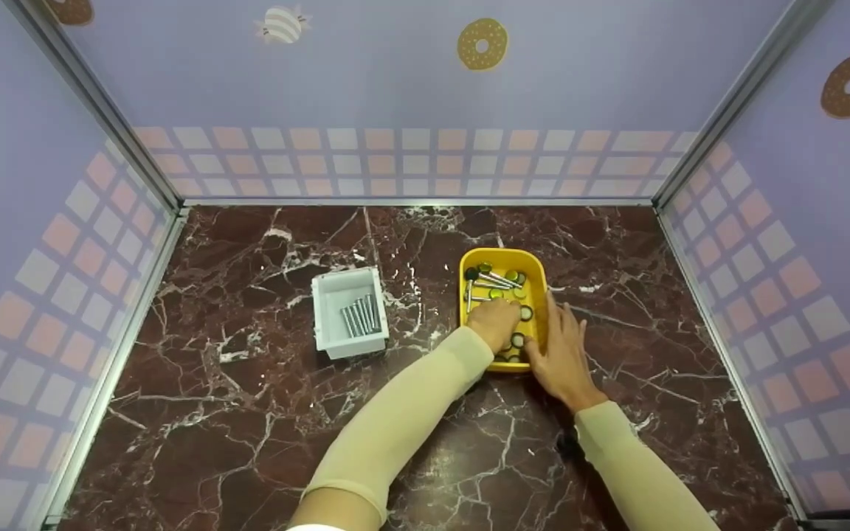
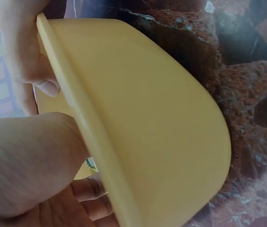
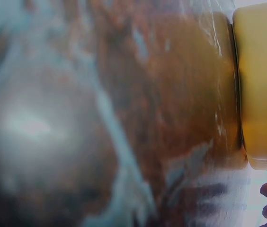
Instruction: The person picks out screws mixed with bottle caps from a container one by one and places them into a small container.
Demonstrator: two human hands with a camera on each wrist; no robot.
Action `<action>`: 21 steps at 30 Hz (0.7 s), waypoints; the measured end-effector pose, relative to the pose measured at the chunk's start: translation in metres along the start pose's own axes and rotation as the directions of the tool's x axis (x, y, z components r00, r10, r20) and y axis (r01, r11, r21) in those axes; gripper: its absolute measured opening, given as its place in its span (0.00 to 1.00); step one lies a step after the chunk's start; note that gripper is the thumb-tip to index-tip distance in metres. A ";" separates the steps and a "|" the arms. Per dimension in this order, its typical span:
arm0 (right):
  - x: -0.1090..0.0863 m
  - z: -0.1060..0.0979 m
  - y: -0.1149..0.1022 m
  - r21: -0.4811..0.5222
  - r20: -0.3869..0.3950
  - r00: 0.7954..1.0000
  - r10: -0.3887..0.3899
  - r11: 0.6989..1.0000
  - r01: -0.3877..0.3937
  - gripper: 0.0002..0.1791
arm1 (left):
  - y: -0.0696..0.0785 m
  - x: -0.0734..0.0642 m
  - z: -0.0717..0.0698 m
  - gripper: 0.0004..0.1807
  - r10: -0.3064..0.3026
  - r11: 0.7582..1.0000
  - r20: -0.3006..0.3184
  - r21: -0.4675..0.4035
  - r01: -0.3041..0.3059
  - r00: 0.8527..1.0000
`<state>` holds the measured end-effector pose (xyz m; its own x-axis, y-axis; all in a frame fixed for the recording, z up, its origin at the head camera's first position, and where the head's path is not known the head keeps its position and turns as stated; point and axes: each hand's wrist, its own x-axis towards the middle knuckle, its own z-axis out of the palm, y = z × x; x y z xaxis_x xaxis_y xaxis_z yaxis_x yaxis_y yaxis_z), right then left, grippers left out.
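1. Leftmost on the bench (image 1: pixel 425 464), we see a white rectangular plastic bin (image 1: pixel 357 347) holding silvery metal bolts (image 1: pixel 362 316).
2. Next, our left hand (image 1: pixel 495 323) reaches down inside a yellow round-cornered tray (image 1: pixel 502 256). We judge the step as sorting—picking bolts out for the white bin. Its fingertips are hidden, so we cannot tell whether this grip holds anything.
3. Inside the tray lie more silvery bolts (image 1: pixel 500 279) among small round discs (image 1: pixel 526 313); some are covered by our hand. The next move probably calls for pinching one bolt clear.
4. Rightmost, our right hand (image 1: pixel 561 355) grips the tray's wall—thumb inside, fingers outside. The right wrist view is blurred and cuts off the tray.
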<state>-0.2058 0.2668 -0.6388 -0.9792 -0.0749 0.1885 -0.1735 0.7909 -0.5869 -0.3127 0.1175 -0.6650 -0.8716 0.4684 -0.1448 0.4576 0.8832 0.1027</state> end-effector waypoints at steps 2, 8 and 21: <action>0.000 0.000 0.001 -0.001 0.001 1.000 0.000 1.000 0.000 0.53 | -0.001 -0.003 -0.002 0.22 0.004 1.000 -0.016 0.001 -0.004 1.000; 0.001 -0.001 0.000 -0.001 0.004 1.000 0.004 1.000 -0.004 0.54 | -0.007 -0.012 -0.015 0.25 0.003 0.999 -0.032 -0.041 -0.004 0.999; 0.001 0.001 0.000 0.008 -0.003 1.000 -0.002 1.000 0.002 0.53 | 0.002 -0.083 -0.112 0.24 -0.081 0.945 0.014 -0.316 0.081 0.997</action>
<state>-0.2070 0.2663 -0.6394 -0.9786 -0.0744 0.1918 -0.1759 0.7859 -0.5928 -0.2595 0.0780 -0.5425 -0.9032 0.3956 -0.1663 0.3062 0.8656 0.3961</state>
